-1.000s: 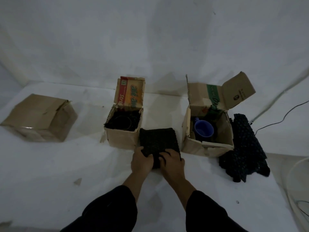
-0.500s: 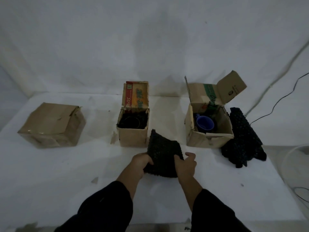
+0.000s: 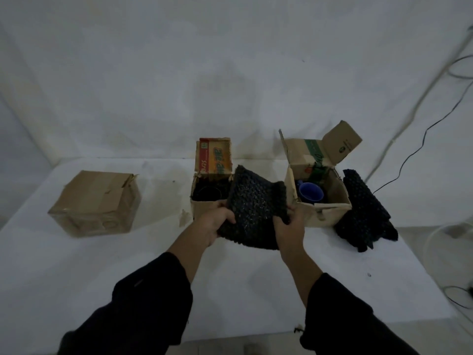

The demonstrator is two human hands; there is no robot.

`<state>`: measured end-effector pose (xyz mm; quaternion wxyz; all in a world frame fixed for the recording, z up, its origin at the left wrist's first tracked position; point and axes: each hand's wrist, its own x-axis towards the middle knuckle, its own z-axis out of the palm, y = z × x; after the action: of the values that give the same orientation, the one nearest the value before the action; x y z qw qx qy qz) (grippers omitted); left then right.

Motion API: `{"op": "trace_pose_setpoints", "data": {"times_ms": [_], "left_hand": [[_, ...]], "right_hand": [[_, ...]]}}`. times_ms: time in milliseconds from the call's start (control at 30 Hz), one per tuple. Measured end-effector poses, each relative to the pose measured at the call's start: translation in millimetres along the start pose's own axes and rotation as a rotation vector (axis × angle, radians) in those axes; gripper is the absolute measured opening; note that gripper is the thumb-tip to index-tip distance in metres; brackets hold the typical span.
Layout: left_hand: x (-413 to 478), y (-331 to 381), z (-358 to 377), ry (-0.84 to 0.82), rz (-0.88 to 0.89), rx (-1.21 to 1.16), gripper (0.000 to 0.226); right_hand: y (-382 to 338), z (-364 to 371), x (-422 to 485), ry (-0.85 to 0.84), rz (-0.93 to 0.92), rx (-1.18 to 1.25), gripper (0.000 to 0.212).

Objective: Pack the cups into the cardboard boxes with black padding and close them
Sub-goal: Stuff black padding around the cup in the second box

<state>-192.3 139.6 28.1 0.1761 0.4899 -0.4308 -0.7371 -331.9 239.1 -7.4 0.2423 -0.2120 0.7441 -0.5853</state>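
A folded sheet of black padding [image 3: 256, 208] is held up off the table by both hands: my left hand [image 3: 213, 224] grips its left edge, my right hand [image 3: 290, 226] its right edge. It hangs between the two open boxes and hides part of the middle box [image 3: 204, 211], which has an upright printed flap and a dark cup [image 3: 207, 193] inside. The right box [image 3: 322, 211] stands open with a blue cup [image 3: 311, 192] in it. A closed cardboard box [image 3: 98, 203] sits at the left.
More black padding [image 3: 363, 213] lies heaped against the right box's right side. Cables [image 3: 409, 155] run along the wall and off the table's right edge. A white rounded object [image 3: 450, 242] sits beyond the right edge. White cloth covers table and wall.
Both hands have lifted the black padding from the table and raised it between the two open boxes. The view has pulled back and tilted.
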Motion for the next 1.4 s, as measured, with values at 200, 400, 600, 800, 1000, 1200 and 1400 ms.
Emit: {"op": "trace_pose_setpoints", "data": {"times_ms": [200,400,600,800,1000,1200,1400], "left_hand": [[2.5,31.5,-38.2,0.111,0.168,-0.052,0.064],[20.7,57.6,-69.8,0.21,0.285,-0.029,0.075],[43.0,73.1,-82.4,0.301,0.356,0.033,0.078],[68.9,62.8,-87.3,0.302,0.294,0.102,0.081],[82.6,50.2,-96.6,0.241,0.322,0.281,0.092],[81.6,60.0,-96.8,0.307,0.58,1.172,0.098],[90.3,93.4,-81.7,-0.023,0.374,1.991,0.087]], "right_hand": [[-42.9,29.5,5.2,-0.069,-0.187,0.034,0.047],[-64.3,62.5,23.8,-0.205,-0.33,-0.071,0.041],[-66.3,94.0,58.2,-0.244,-0.37,-0.176,0.033],[-47.8,107.2,81.9,-0.296,-0.322,-0.241,0.031],[-30.3,104.6,96.6,-0.455,-0.34,-0.385,0.032],[-33.6,105.0,110.2,-0.625,-0.525,-0.867,0.041],[-47.3,111.9,116.5,-0.617,-0.969,-1.21,0.067]]}}
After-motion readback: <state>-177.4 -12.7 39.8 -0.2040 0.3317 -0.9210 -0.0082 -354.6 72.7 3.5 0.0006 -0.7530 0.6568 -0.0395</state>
